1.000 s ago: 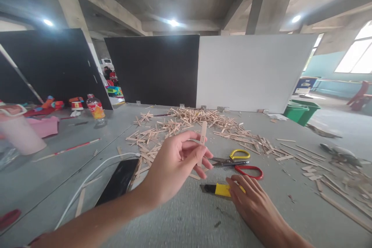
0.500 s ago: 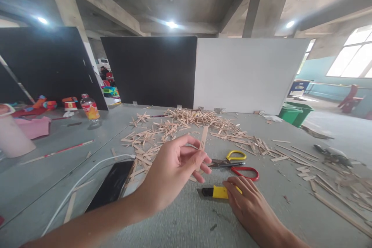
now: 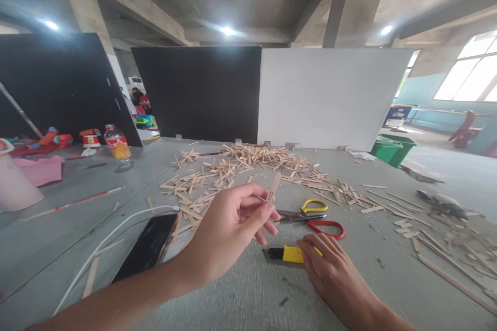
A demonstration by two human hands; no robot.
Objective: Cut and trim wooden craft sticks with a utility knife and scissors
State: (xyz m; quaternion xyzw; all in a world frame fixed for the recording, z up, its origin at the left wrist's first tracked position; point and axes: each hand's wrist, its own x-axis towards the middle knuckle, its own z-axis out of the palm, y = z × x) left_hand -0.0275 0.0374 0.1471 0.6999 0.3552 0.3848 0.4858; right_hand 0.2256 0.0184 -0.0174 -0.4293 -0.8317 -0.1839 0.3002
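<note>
My left hand (image 3: 236, 222) is raised over the table, closed with thumb and fingers pinching a flat wooden craft stick (image 3: 275, 184). The stick points up and bears a small dark rectangular mark near my fingertips. My right hand (image 3: 330, 264) rests on the tabletop, its fingers closed over a yellow utility knife (image 3: 293, 254) with a black end that points left. Just beyond the knife lie scissors with one yellow and one red handle (image 3: 326, 228); my left fingers cover part of their blades. A dark pen lies across the scissors.
A heap of craft sticks (image 3: 267, 158) spreads across the table's middle. At left lie a phone (image 3: 147, 245) with a white cable and a plastic bottle (image 3: 118, 146). Cut wooden strips (image 3: 452, 279) are scattered at right. Black and white panels (image 3: 334, 98) stand along the back.
The craft stick in my left hand has tilted slightly to the right. My right hand stays on the utility knife, and the whole view has shifted a little.
</note>
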